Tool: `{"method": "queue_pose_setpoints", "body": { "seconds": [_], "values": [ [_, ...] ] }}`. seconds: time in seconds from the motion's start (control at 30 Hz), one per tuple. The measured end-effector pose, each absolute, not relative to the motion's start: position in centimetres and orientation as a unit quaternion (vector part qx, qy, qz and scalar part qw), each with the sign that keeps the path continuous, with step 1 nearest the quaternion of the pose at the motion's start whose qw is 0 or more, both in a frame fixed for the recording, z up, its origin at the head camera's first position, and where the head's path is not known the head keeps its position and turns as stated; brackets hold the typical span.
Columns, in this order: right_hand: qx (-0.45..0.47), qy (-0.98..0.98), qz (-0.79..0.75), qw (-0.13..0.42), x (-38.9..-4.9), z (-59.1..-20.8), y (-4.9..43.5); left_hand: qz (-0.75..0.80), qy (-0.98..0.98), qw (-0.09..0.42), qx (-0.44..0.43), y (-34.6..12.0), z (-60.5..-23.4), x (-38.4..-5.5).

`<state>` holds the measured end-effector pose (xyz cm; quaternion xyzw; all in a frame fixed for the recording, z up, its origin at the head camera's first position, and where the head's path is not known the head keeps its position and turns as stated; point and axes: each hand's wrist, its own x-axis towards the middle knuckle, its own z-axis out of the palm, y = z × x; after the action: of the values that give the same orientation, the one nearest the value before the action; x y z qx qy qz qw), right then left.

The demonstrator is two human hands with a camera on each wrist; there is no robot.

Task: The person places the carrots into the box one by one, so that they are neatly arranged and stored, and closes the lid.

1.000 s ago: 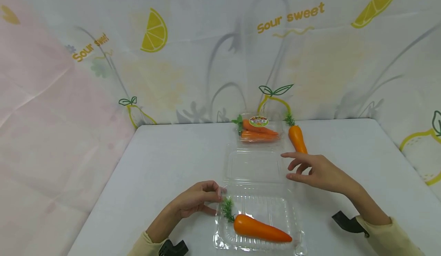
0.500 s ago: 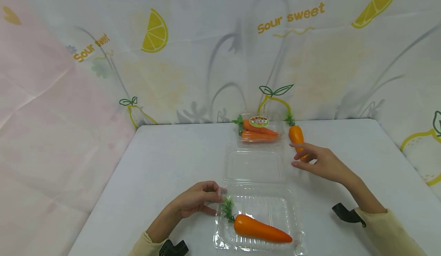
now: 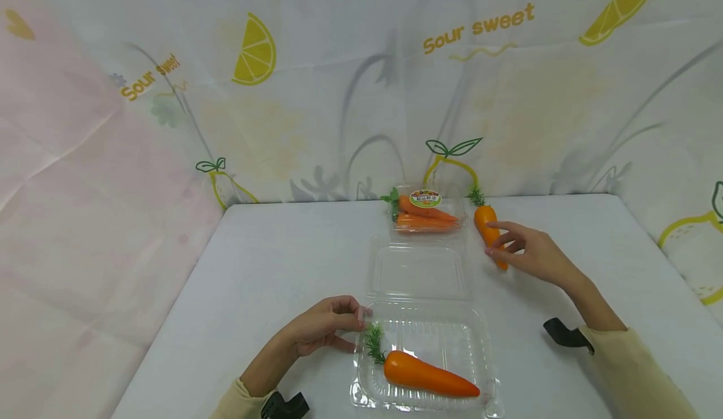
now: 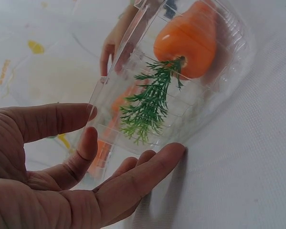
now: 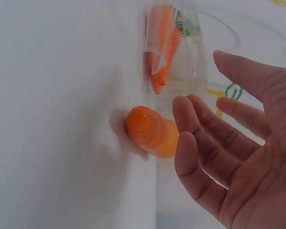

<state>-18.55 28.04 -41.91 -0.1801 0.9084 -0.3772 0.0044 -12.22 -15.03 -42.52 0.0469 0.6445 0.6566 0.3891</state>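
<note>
My left hand (image 3: pixel 324 328) pinches the left rim of an open clear plastic clamshell box (image 3: pixel 429 328) near its back corner. Inside the box lies a carrot (image 3: pixel 429 375), its green leafy top toward this hand. In the left wrist view, the carrot's green top (image 4: pixel 150 102) shows through the clear wall, close to my fingers. My right hand (image 3: pixel 531 253) hovers around a second, loose carrot (image 3: pixel 487 226) at the back right, fingers spread and overlapping its lower half in the head view. In the right wrist view, a gap shows between the curved fingers and the thumb, beside the carrot's tip (image 5: pixel 143 121).
The box's lid (image 3: pixel 418 271) lies folded back flat behind the box. Behind it, at the table's far edge, stands a closed clear box of carrots (image 3: pixel 426 214) with an oval label. A printed cloth (image 3: pixel 339 93) hangs behind the white table (image 3: pixel 271 249).
My right hand has moved back and slightly right, from beside the lid to over the loose carrot. My left hand and the open box have stayed in place.
</note>
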Motion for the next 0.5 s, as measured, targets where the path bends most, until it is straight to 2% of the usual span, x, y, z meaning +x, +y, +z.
{"method": "queue_pose_setpoints", "body": {
  "seconds": [0.5],
  "values": [
    [-0.138,0.922,-0.361,-0.007,-19.9,-42.7,28.8,0.655,0.648,0.386,0.045,-15.1,-42.2,-12.1]
  ]
}}
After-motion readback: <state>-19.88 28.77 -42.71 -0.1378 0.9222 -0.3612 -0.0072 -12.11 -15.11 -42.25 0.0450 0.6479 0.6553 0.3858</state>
